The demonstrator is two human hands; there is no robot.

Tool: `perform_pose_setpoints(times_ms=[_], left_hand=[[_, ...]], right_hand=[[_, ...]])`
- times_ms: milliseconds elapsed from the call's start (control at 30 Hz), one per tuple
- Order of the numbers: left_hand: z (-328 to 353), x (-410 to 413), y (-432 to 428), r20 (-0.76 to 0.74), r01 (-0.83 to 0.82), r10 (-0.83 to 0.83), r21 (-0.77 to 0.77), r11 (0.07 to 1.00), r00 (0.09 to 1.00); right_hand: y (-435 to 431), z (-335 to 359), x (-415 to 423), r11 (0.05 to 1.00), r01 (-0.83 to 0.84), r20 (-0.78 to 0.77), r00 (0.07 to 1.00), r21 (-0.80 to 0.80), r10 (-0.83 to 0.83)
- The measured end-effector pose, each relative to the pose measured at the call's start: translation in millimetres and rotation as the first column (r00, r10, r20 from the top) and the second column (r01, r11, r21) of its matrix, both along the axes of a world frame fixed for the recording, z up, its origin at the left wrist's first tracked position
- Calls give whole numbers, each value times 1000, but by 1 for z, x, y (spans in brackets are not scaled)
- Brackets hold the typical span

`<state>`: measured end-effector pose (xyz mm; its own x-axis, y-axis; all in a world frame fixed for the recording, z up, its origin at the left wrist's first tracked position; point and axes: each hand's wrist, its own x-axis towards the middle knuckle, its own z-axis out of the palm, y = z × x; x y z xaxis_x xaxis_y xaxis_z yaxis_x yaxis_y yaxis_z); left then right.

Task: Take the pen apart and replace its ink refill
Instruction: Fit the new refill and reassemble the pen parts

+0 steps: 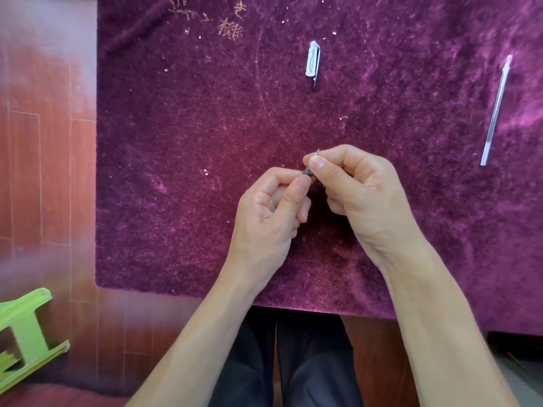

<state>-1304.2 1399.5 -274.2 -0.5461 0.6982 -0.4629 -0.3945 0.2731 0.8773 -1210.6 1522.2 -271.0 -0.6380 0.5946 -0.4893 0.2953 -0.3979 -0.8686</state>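
Both hands meet over the middle of the purple cloth (205,142). My left hand (273,210) pinches the dark grip section of the pen (307,172) between thumb and fingers. My right hand (361,189) pinches the pen's tip end, where a thin metal point (317,151) pokes out above the thumb. Most of the pen is hidden inside the two hands. A clear pen cap (312,61) lies on the cloth farther back. A long thin clear refill (496,111) lies at the right, slanted.
The purple cloth covers a table whose near edge runs just above my dark-trousered legs (293,362). A green plastic stool (26,327) lies tipped on the red-brown wooden floor at the lower left. Small white crumbs dot the cloth.
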Motion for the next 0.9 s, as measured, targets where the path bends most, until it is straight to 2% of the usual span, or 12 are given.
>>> perform_pose_setpoints(times_ms=[233, 500, 700, 900], left_hand=[[1, 8, 1, -98, -46, 44, -15, 999, 994], [0, 7, 4, -71, -85, 82, -28, 996, 994], [1, 6, 5, 15, -99, 99, -40, 994, 995], [-1, -3, 3, 195, -123, 127, -30, 992, 973]], right_hand=[[-8, 1, -5, 997, 78, 25, 997, -1, -78], [-11, 2, -7, 995, 84, 102, 991, 60, -90], [4, 5, -11, 967, 111, 162, 975, 229, -150], [33, 4, -43, 876, 77, 265, 937, 477, -227]])
